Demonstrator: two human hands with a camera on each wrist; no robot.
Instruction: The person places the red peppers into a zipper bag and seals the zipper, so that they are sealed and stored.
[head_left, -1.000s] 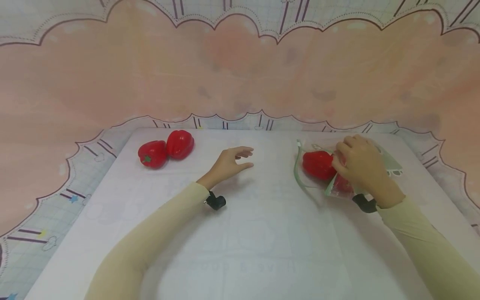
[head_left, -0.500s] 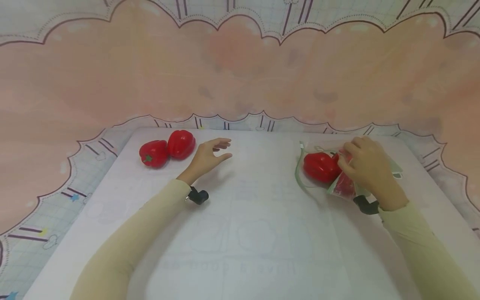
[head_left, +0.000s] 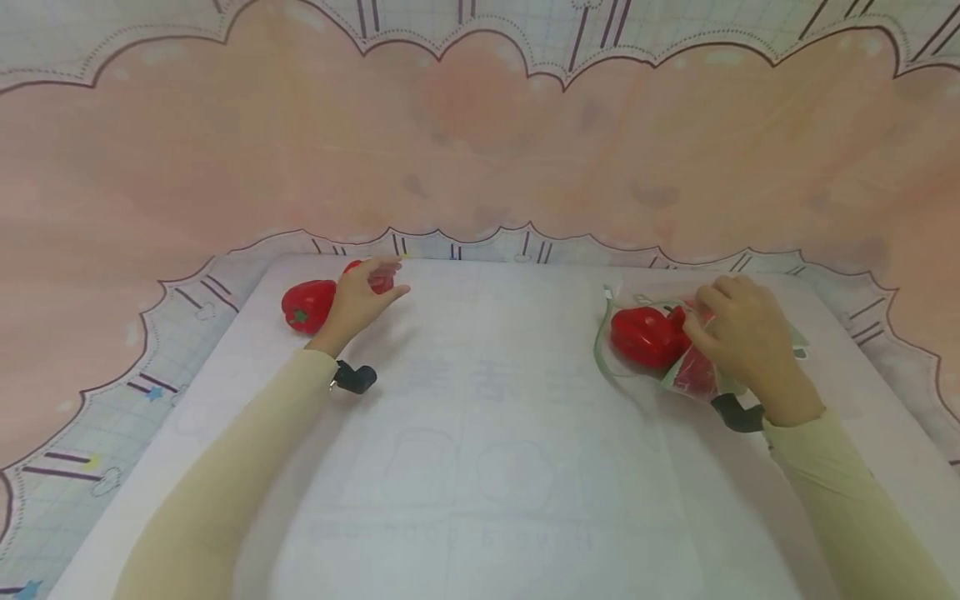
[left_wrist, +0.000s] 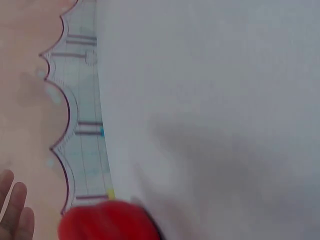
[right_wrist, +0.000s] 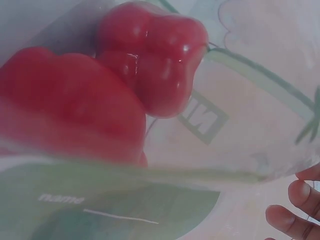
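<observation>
My left hand (head_left: pixel 356 300), thumb and fingers spread apart, hovers over a red bell pepper (head_left: pixel 384 282) and partly covers it. Another red bell pepper (head_left: pixel 309 305), its green stem end facing me, lies just left of that hand. In the left wrist view the covered pepper (left_wrist: pixel 107 222) shows at the bottom edge beside my fingertips. On the right, my right hand (head_left: pixel 746 333) pinches a clear plastic bag (head_left: pixel 602 342) with green trim. Inside the bag are a red bell pepper (head_left: pixel 643 336) and a second one (right_wrist: pixel 70 105), mostly behind green print in the head view.
A white sheet with faint print covers the table (head_left: pixel 480 433). Behind it rises a peach backdrop (head_left: pixel 480 150) with a scalloped border. A small black wrist camera (head_left: pixel 356 377) hangs under the left wrist, and another (head_left: pixel 738 412) under the right.
My left hand has swept left from mid-table to the two loose peppers, now overlapping the far one. My right hand has stayed at the bag, shifting slightly.
</observation>
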